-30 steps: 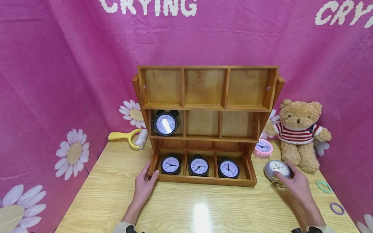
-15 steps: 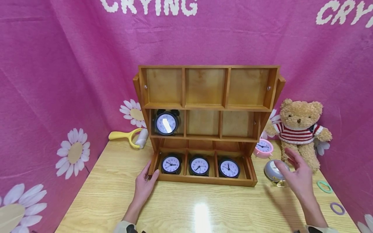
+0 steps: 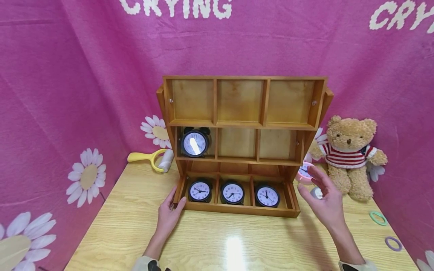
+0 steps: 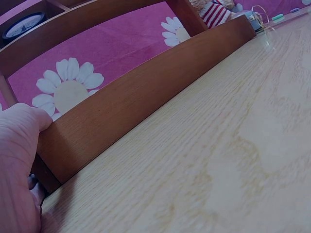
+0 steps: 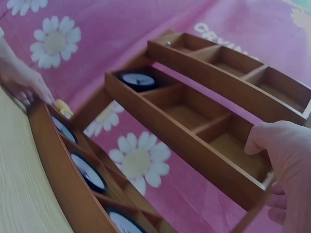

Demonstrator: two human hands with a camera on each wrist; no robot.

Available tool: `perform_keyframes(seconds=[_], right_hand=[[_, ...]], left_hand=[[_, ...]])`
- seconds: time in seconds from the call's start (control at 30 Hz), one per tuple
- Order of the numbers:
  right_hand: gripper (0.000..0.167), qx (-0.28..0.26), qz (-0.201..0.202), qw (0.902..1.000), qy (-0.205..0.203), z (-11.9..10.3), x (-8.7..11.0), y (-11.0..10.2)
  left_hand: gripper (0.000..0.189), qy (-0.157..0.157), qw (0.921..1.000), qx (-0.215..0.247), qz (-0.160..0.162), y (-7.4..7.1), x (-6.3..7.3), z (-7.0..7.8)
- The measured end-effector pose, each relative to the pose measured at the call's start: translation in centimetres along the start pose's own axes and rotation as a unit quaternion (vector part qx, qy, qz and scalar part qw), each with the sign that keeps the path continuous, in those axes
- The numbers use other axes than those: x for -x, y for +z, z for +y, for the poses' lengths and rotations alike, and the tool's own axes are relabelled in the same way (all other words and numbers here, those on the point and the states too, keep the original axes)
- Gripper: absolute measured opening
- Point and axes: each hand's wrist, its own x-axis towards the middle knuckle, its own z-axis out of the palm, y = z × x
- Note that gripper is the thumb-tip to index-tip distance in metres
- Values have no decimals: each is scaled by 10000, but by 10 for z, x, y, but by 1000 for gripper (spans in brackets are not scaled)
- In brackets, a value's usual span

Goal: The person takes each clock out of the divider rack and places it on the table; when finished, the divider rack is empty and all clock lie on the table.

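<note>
A three-tier wooden display shelf (image 3: 237, 210) stands mid-table. Its lower left corner is held by my left hand (image 3: 168, 216), thumb over the front and fingers along the side. Several round black alarm clocks sit in it: the left one (image 3: 200, 191), the middle one (image 3: 232, 193) and the right one (image 3: 267, 196) in the bottom tier, plus a twin-bell clock (image 3: 194, 143) in the middle tier's left compartment. My right hand (image 3: 327, 205) hovers right of the shelf with fingers spread, holding nothing. It partly hides a silver-grey clock (image 3: 317, 193) and a pink clock (image 3: 303, 173).
A teddy bear (image 3: 349, 162) in a striped sweater sits at the back right. Near the right edge lie a green ring (image 3: 378, 218) and a purple ring (image 3: 393, 244). A yellow-handled lint roller (image 3: 145, 157) lies behind left. Pink cloth (image 3: 244, 41) hangs around the table.
My right hand has let go of the silver-grey clock, lifted off it and moved left toward the shelf's right side. My left hand keeps its place on the shelf corner.
</note>
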Motion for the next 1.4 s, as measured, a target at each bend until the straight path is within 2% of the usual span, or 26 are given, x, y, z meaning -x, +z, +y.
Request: perform_keyframes(seconds=[0.27,0.47,0.6,0.7,0.93,1.07,1.4], right_hand=[[69,-216,-385,9987,-237,-15,4,24],[79,-181,-868,9937,-682,-30,-1,47],[83,-133,-1130,9885,-999,-38,-3,67],[81,-136,-1282,9857,-1087,-45,-5,83],[80,-520,-1740,9765,-1160,-67,-11,122],[81,-594,-1868,9725,-1260,-80,-18,145],[87,293,-2227,9608,-1625,-104,-45,197]], left_hand=[[63,7,10000,-54,-33,-1,1,0],[63,26,10000,-8,-11,0,0,0],[63,31,10000,-43,17,0,-1,0],[64,35,9999,-108,19,1,0,0],[63,45,10000,-64,8,0,0,-1],[63,72,10000,-36,-8,0,0,0],[64,20,9999,-118,7,0,0,2]])
